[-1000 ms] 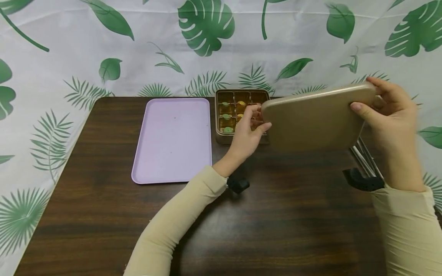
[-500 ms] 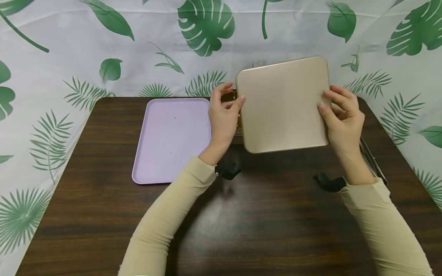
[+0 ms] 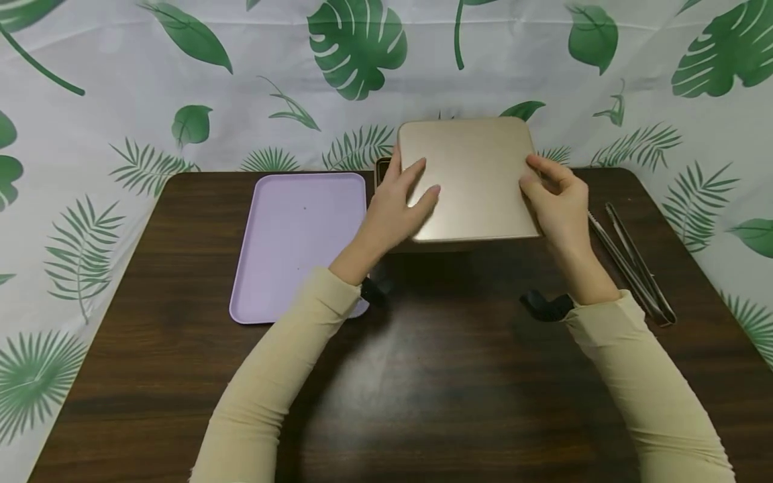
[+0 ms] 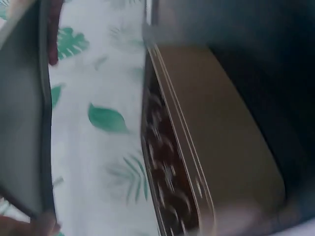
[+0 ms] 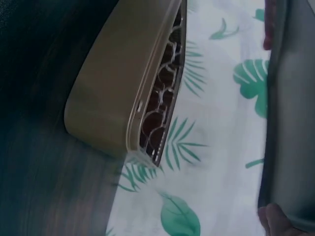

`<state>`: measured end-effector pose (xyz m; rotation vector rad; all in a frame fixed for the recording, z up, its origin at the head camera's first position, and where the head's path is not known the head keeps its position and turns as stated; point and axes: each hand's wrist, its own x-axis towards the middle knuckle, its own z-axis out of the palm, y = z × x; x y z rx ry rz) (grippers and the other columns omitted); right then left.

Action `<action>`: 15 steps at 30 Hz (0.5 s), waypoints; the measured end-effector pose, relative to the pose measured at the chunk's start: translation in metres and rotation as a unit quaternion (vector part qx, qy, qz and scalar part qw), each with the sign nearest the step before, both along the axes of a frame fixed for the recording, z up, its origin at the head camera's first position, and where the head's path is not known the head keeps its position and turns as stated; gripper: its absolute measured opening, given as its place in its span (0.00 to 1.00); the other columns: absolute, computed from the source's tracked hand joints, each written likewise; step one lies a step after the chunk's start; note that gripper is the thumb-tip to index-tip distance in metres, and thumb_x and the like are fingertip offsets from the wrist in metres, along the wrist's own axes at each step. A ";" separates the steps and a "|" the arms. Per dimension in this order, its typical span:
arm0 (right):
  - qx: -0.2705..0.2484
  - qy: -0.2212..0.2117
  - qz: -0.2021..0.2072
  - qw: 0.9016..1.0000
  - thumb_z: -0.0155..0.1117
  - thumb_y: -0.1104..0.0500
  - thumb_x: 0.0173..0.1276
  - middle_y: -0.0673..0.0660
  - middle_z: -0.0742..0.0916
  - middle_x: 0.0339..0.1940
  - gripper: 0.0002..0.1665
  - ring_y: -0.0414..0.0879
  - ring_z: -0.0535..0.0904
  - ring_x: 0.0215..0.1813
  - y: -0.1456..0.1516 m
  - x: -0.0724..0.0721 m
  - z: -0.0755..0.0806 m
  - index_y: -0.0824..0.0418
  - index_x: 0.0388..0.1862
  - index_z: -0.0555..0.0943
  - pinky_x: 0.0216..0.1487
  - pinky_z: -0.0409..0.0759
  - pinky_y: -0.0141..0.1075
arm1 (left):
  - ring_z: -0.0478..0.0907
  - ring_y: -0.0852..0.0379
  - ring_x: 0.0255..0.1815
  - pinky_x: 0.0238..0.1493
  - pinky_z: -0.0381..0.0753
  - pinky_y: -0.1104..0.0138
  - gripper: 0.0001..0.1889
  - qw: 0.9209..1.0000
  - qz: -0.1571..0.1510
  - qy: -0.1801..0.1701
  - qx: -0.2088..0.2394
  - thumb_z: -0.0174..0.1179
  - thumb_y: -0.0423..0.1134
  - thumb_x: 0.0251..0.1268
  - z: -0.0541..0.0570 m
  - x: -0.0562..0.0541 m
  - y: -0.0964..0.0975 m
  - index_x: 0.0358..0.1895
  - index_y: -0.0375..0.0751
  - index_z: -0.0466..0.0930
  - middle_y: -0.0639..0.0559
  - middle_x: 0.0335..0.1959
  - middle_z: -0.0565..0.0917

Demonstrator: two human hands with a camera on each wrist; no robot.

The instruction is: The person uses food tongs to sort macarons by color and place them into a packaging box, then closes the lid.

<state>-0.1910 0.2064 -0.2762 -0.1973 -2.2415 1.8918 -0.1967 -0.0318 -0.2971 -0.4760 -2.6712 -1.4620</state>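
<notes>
A flat champagne-gold tin lid (image 3: 468,181) with rounded corners is held up between both hands, tilted, above a gold tin (image 3: 435,247). My left hand (image 3: 386,213) holds its left side, with thumb and a finger on the top face. The right hand (image 3: 560,201) pinches its right edge. In both wrist views a gap separates the lid (image 4: 22,113) from the tin (image 5: 101,83), whose dark divided inside (image 5: 160,98) shows. From the head view, the lid hides nearly all of the tin.
A lilac tray (image 3: 284,251) lies left of the tin, partly behind my left forearm. Metal tongs (image 3: 634,268) lie on the dark wooden table (image 3: 447,376) to the right. Behind the table hangs a white cloth with green leaves (image 3: 359,47).
Both hands have brought the lid leftward over the tin, and its top face has turned up and then lowered somewhat. The tongs on the right have come into fuller view.
</notes>
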 end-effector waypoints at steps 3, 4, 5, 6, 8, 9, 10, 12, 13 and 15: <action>0.094 -0.039 0.059 0.993 0.56 0.54 0.68 0.55 0.62 0.73 0.33 0.50 0.61 0.74 0.000 0.001 0.001 0.59 0.71 0.66 0.58 0.74 0.29 | 0.36 0.43 0.79 0.77 0.52 0.50 0.46 0.992 -0.068 -0.069 -0.084 0.59 0.59 0.60 -0.002 -0.007 -0.009 0.77 0.47 0.47 0.42 0.77 0.23; 0.116 -0.046 0.077 0.989 0.55 0.53 0.69 0.56 0.58 0.74 0.34 0.53 0.56 0.77 -0.001 0.002 0.002 0.59 0.73 0.63 0.62 0.71 0.32 | 0.33 0.44 0.79 0.77 0.50 0.51 0.51 0.987 -0.088 -0.086 -0.104 0.63 0.60 0.56 -0.003 -0.008 -0.012 0.77 0.48 0.43 0.42 0.76 0.19; 0.124 -0.051 0.092 0.987 0.54 0.52 0.69 0.57 0.56 0.75 0.36 0.55 0.52 0.78 -0.002 0.002 0.003 0.59 0.74 0.61 0.63 0.70 0.35 | 0.29 0.45 0.79 0.78 0.48 0.51 0.56 0.982 -0.107 -0.100 -0.122 0.66 0.61 0.52 -0.004 -0.010 -0.014 0.77 0.49 0.39 0.44 0.74 0.16; 0.127 -0.054 0.105 0.985 0.53 0.52 0.69 0.58 0.54 0.75 0.37 0.55 0.50 0.79 -0.003 0.002 0.003 0.59 0.75 0.59 0.64 0.69 0.37 | 0.26 0.45 0.78 0.78 0.46 0.52 0.60 0.977 -0.124 -0.108 -0.138 0.69 0.61 0.48 -0.006 -0.011 -0.017 0.77 0.49 0.36 0.44 0.73 0.13; 0.127 -0.057 0.122 0.983 0.54 0.53 0.69 0.59 0.52 0.75 0.38 0.55 0.48 0.79 -0.006 0.000 0.004 0.60 0.75 0.57 0.65 0.68 0.39 | 0.21 0.46 0.78 0.79 0.42 0.52 0.65 0.970 -0.146 -0.117 -0.156 0.72 0.61 0.42 -0.009 -0.012 -0.020 0.77 0.49 0.33 0.43 0.72 0.11; 0.131 -0.057 0.129 0.981 0.54 0.53 0.69 0.59 0.52 0.75 0.38 0.55 0.48 0.79 -0.007 0.000 0.005 0.60 0.75 0.57 0.66 0.67 0.40 | 0.20 0.46 0.77 0.79 0.41 0.52 0.67 0.968 -0.151 -0.117 -0.160 0.73 0.61 0.41 -0.010 -0.013 -0.022 0.77 0.48 0.32 0.43 0.71 0.11; 0.134 -0.057 0.136 0.980 0.54 0.53 0.69 0.59 0.52 0.75 0.38 0.55 0.49 0.79 -0.008 -0.002 0.004 0.60 0.76 0.56 0.67 0.67 0.40 | 0.19 0.46 0.77 0.79 0.41 0.53 0.67 0.968 -0.152 -0.114 -0.162 0.73 0.61 0.41 -0.011 -0.013 -0.023 0.77 0.48 0.32 0.42 0.72 0.11; 0.146 -0.057 0.144 0.977 0.55 0.53 0.69 0.59 0.52 0.75 0.40 0.55 0.50 0.78 -0.010 -0.005 0.004 0.60 0.76 0.55 0.69 0.65 0.42 | 0.20 0.46 0.77 0.79 0.42 0.53 0.66 0.970 -0.145 -0.106 -0.163 0.72 0.61 0.42 -0.013 -0.015 -0.025 0.77 0.47 0.33 0.41 0.72 0.13; 0.153 -0.056 0.149 0.975 0.55 0.54 0.68 0.60 0.52 0.75 0.40 0.55 0.51 0.78 -0.011 -0.007 0.003 0.60 0.76 0.54 0.70 0.64 0.44 | 0.21 0.45 0.78 0.79 0.43 0.53 0.64 0.972 -0.138 -0.102 -0.162 0.71 0.60 0.43 -0.013 -0.016 -0.027 0.77 0.46 0.34 0.41 0.73 0.14; 0.167 -0.059 0.166 0.970 0.56 0.53 0.68 0.60 0.51 0.76 0.42 0.56 0.51 0.77 -0.011 -0.012 0.001 0.60 0.77 0.52 0.72 0.62 0.46 | 0.24 0.45 0.78 0.79 0.46 0.54 0.62 0.975 -0.124 -0.091 -0.160 0.69 0.60 0.44 -0.015 -0.018 -0.029 0.77 0.45 0.36 0.40 0.74 0.17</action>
